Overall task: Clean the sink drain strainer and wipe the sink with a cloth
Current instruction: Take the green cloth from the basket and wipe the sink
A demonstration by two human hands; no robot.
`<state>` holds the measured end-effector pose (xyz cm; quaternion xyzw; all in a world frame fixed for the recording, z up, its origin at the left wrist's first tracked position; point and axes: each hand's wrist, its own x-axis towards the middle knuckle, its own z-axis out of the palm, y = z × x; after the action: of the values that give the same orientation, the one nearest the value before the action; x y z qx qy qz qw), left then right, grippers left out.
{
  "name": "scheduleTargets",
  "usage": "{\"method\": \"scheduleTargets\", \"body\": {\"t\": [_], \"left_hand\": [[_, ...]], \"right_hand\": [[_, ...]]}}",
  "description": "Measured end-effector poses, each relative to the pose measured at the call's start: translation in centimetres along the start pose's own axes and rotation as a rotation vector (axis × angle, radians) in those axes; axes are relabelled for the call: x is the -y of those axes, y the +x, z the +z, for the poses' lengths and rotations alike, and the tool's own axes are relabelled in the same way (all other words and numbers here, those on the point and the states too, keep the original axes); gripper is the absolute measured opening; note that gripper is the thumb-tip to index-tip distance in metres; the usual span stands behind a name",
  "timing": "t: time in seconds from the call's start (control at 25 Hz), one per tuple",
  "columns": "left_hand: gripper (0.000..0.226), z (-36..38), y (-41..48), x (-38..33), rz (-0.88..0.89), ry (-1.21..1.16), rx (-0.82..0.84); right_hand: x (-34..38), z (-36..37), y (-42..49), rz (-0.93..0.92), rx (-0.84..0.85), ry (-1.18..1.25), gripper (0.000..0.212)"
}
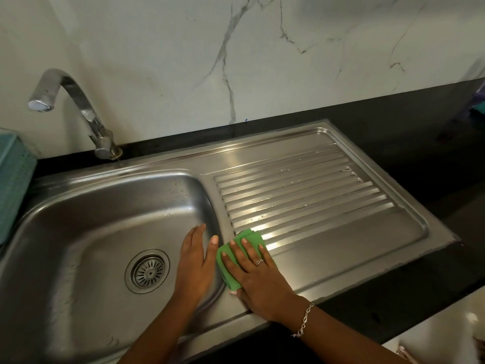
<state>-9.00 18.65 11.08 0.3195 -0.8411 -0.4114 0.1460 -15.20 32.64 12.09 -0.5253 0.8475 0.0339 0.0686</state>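
A stainless steel sink [86,206] fills the lower left, with a round drain strainer [147,271] seated in its floor. To its right lies the ribbed draining board [301,195]. A folded green cloth [237,249] lies flat on the near left end of the draining board, beside the basin's rim. My right hand [258,277] presses flat on the cloth with fingers spread. My left hand [196,261] rests with its fingers apart against the basin's right wall and rim, holding nothing.
A curved chrome tap [78,111] stands at the back left. A teal basket [13,185] sits at the left edge. Black countertop [420,153] surrounds the sink, below a white marble wall [236,48]. Water droplets dot the draining board.
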Motion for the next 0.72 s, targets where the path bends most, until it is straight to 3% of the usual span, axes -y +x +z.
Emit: {"method": "scheduleTargets", "body": {"t": [0.28, 0.72], "left_hand": [[0.048, -0.3, 0.6, 0.1, 0.034, 0.029, 0.027], [0.048, 0.7, 0.3, -0.7, 0.064, 0.067, 0.019]], "right_hand": [[-0.1, 0.6, 3.6, -0.027, 0.034, 0.192, 0.067], [-3.1, 0.3, 4.3, -0.127, 0.034, 0.251, 0.057]]}}
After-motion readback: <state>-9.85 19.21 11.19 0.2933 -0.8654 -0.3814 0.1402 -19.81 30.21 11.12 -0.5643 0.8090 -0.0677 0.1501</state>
